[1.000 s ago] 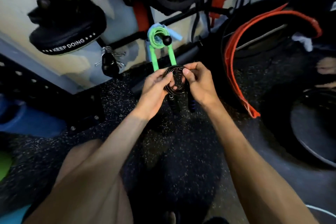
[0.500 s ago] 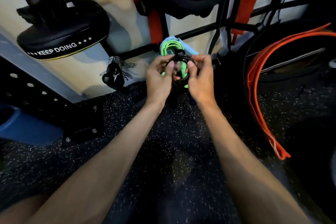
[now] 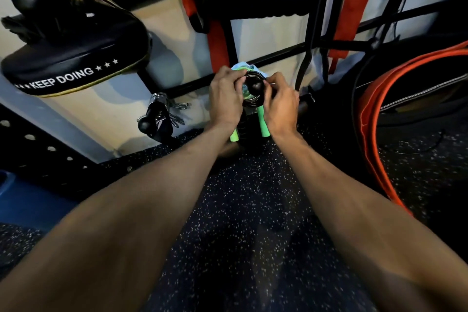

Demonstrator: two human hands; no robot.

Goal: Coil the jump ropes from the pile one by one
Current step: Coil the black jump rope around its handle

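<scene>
I am pinching the coiled black jump rope [image 3: 254, 88] with both hands, my left hand [image 3: 226, 101] on one side of the ring and my right hand [image 3: 281, 104] on the other, thumbs and fingertips pressing the loops together. To do this well, I think I should be keeping the loops tight and flat so none are popping out. Both my arms are reaching straight out, wrists close together. Just behind the black coil, the green jump rope [image 3: 263, 121] is hanging on the black rack [image 3: 233, 40] near the wall.
</scene>
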